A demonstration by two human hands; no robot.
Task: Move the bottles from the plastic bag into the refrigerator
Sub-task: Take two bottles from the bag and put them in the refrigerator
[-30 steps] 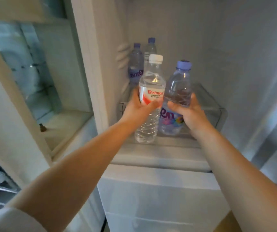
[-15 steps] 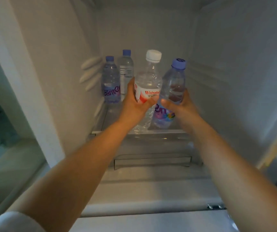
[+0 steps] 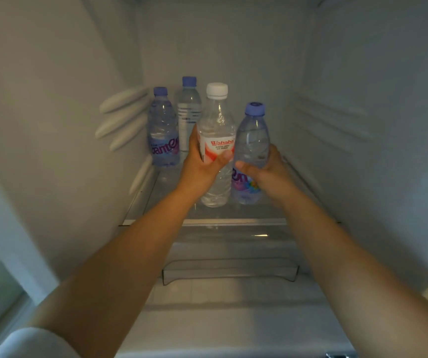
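Inside the refrigerator, my left hand (image 3: pixel 200 166) grips a clear white-capped bottle (image 3: pixel 216 120) with a red and white label. My right hand (image 3: pixel 267 174) grips a blue-capped bottle (image 3: pixel 253 135) with a purple label. Both bottles are upright, side by side, their bases at or just above the glass shelf (image 3: pixel 156 202). Two more blue-capped bottles stand at the back left of that shelf: one with a purple label (image 3: pixel 163 130) and a taller one (image 3: pixel 188 109) behind it. The plastic bag is out of view.
White fridge walls close in on both sides, with moulded ribs on the left wall (image 3: pixel 122 117) and right wall (image 3: pixel 337 125). Below the shelf sits a clear drawer (image 3: pixel 231 270). The shelf's right half behind the held bottles is bare.
Both hands have carried their bottles deeper into the fridge, toward the shelf. The view has moved in from the doorway to inside the compartment.
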